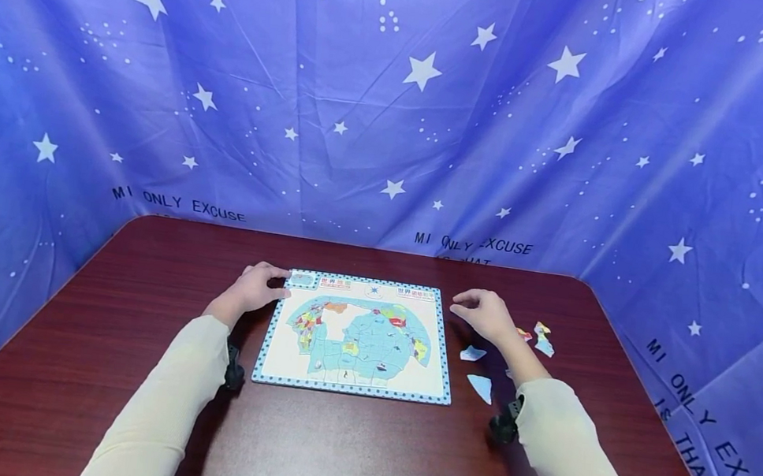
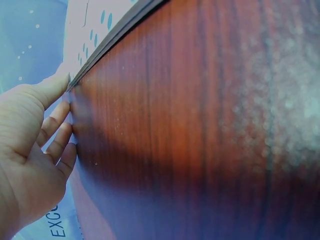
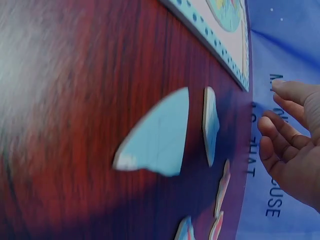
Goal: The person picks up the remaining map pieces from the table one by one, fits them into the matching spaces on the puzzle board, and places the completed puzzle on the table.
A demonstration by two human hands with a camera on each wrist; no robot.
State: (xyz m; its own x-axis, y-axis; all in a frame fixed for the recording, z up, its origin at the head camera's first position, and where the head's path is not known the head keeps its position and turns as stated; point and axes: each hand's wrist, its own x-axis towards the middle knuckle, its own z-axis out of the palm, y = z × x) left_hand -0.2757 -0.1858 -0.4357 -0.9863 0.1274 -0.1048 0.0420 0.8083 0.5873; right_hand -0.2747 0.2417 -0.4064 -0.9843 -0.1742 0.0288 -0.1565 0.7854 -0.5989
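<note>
A world map jigsaw puzzle (image 1: 357, 346) lies flat on the table, its board bordered in blue dots. White gaps show at the middle-left of the map and along its sides. My left hand (image 1: 251, 288) touches the board's upper left edge, fingers extended and thumb at the rim; in the left wrist view the thumb meets the board edge (image 2: 107, 42). Just off the upper right edge, my right hand (image 1: 486, 314) hovers with loosely bent fingers, holding nothing. Below it lie a blue wedge-shaped puzzle piece (image 3: 157, 137) and a smaller blue puzzle piece (image 3: 210, 127).
More puzzle pieces, coloured yellow, red and blue (image 1: 543, 341), lie on the right of the dark red wooden table (image 1: 340, 455), partly behind the right forearm. A blue star-patterned curtain (image 1: 354, 108) hangs behind and at both sides.
</note>
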